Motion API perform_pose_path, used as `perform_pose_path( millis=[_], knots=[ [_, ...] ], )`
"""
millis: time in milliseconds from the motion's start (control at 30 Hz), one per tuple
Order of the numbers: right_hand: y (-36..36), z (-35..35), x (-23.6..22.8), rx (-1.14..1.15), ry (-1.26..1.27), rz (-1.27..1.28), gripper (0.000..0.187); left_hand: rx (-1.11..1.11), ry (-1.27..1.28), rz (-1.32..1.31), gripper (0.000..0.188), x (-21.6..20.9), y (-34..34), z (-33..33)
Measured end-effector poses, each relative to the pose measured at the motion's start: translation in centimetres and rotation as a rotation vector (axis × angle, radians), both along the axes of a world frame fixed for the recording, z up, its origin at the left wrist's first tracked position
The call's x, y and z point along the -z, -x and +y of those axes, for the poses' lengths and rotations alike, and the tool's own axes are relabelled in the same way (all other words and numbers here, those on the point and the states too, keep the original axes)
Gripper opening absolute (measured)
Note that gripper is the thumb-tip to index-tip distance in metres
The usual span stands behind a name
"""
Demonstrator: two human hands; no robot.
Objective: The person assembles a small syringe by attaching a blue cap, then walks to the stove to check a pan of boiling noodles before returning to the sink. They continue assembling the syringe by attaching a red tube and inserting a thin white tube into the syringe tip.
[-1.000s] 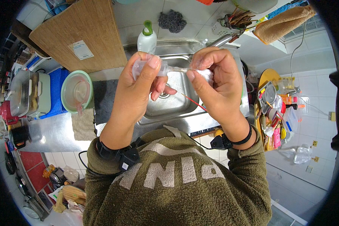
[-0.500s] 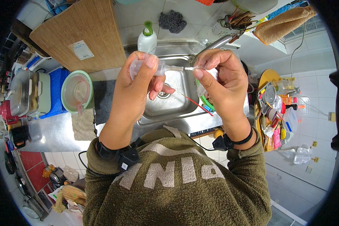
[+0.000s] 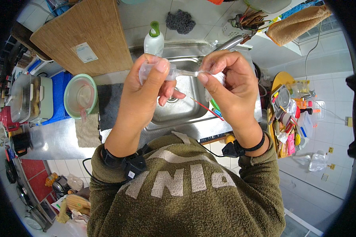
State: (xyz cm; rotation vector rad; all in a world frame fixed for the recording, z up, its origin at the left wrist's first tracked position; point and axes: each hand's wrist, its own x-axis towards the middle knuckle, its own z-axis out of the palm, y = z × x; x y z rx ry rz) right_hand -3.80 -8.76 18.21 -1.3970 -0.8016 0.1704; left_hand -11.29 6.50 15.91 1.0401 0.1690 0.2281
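Note:
My left hand (image 3: 148, 83) pinches a clear, funnel-like plastic piece (image 3: 172, 72) between thumb and fingers. Its narrow spout (image 3: 187, 73) points to the right. Facing it, my right hand (image 3: 231, 87) grips a bunched white tissue or cloth (image 3: 220, 80), mostly covered by the fingers. A thin end of that white material meets the spout's tip at my right fingertips; how deep it goes in I cannot tell. Both hands are above the steel sink (image 3: 178, 125).
Behind my left hand stands a white pump bottle (image 3: 153, 44) with a green top. A thin red stick (image 3: 203, 106) slants over the sink's right side, near the faucet (image 3: 230, 43). Left lie a green basin (image 3: 69, 106) and a wooden board (image 3: 83, 23); a dark scourer (image 3: 180, 22) is at the back.
My right hand has shifted slightly left and my left hand slightly right. The gap between the spout and the white end has closed.

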Motion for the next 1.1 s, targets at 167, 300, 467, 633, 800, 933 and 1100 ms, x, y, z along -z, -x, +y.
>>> perform_pose_path(
  millis=[167,300,467,633,800,933,1100],
  knots=[
    [-0.4,-0.1,0.4,-0.015,-0.005,-0.023,0.022,-0.004,0.032,0.013,0.027,0.7,0.0,0.2],
    [-1.6,-0.4,2.5,0.041,-0.017,0.087,0.021,-0.039,-0.041,0.152,0.031,3.7,-1.0,1.1],
    [-2.7,-1.9,9.3,0.153,0.105,0.187,0.02,0.007,0.041,0.329,0.03,10.2,-2.1,2.0],
    [-2.0,-3.4,17.9,0.326,0.173,0.17,0.019,0.171,0.09,0.434,0.024,16.1,-1.1,0.3],
    [-0.2,-3.1,24.0,0.417,0.11,0.354,0.017,0.315,0.144,0.458,0.02,19.4,-0.3,-2.2],
    [1.3,-2.8,25.0,0.373,0.056,0.394,0.018,0.351,0.12,0.477,0.022,19.7,-0.6,-3.8],
    [1.8,-3.8,23.8,0.296,-0.01,0.449,0.02,0.356,0.098,0.532,0.02,19.2,-1.2,-4.8]
  ],
)
